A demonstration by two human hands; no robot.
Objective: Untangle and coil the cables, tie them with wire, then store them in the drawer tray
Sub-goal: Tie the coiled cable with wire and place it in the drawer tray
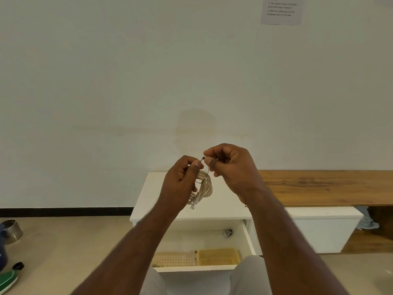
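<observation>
A cream network cable [205, 186] is wound into a small coil, its clear plug hanging down. My left hand [181, 179] grips the coil from the left, held up in front of the white cabinet [148, 201]. A thin dark wire [204, 169] loops around the coil's top. My right hand [230, 165] pinches the wire's upper end between thumb and forefinger, just right of my left thumb. Below, the open drawer [247, 233] holds a yellow tray [218, 256] and a paler perforated tray [174, 260] side by side.
A wooden bench top [327, 186] runs to the right of the cabinet, with a white box [323, 226] under it. On the floor at left stand a metal can [10, 231] and a green bottle [9, 277]. A printed sheet [281, 10] hangs on the wall.
</observation>
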